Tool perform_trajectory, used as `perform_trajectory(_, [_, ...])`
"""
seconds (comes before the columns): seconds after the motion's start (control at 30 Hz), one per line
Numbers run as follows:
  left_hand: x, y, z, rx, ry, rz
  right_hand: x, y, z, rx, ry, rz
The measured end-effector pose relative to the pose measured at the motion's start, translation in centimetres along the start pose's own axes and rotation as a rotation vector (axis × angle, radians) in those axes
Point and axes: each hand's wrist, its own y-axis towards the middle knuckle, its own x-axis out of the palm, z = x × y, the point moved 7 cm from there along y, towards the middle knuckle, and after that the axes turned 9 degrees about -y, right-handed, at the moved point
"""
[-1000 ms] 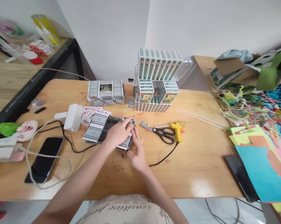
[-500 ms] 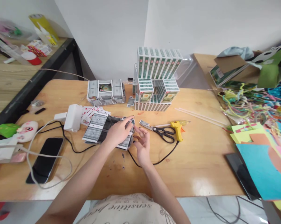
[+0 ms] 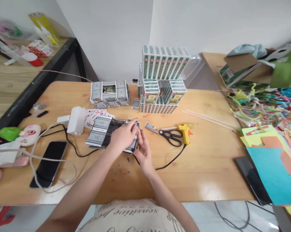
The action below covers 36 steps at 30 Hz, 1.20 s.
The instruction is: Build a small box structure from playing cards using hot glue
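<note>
A flat piece built of grey-backed playing cards (image 3: 97, 136) with a dark middle lies on the wooden table. Across its right part rests my left hand (image 3: 123, 135), its fingers bent around the card edge. My right hand (image 3: 144, 153) grips the right side of the same piece, fingertips and thumb against its edge. The contact under the fingers is partly hidden. To the right lie black-handled scissors (image 3: 170, 137) and a yellow glue gun (image 3: 184, 133). Loose playing cards (image 3: 93, 116) are fanned out behind the piece.
A card-covered box (image 3: 110, 94) and stacked green-white card boxes (image 3: 160, 80) stand behind. Left are a white adapter (image 3: 76, 120), cables and a black phone (image 3: 48, 164). Two white sticks (image 3: 208, 119) lie right, near coloured paper (image 3: 273, 174) and a yarn heap (image 3: 258, 106).
My right hand has closed in on the right edge of the card piece, its fingers now against it. My left hand has stayed nearly in place. The view has shifted slightly.
</note>
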Motion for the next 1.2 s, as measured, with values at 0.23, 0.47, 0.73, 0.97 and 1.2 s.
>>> perform_trajectory(0.23, [-0.13, -0.18, 0.15, -0.003, 0.042, 0.004, 0.73, -0.09, 0.36, 0.031, -0.036, 0.077])
perform_trajectory(0.47, [-0.02, -0.25, 0.02, 0.010, 0.033, 0.004, 0.89, -0.15, 0.48, 0.063, -0.009, 0.141])
perform_trajectory(0.73, [0.14, -0.14, -0.29, -0.005, -0.004, -0.023, 0.63, -0.14, 0.87, 0.066, -0.004, 0.148])
perform_trajectory(0.97, [0.30, -0.04, -0.30, 0.038, 0.008, -0.029, 0.59, -0.08, 0.94, 0.067, 0.043, 0.147])
perform_trajectory(1.2, [0.29, -0.09, -0.28, 0.049, 0.012, -0.023, 0.60, 0.02, 0.61, 0.059, 0.027, 0.149])
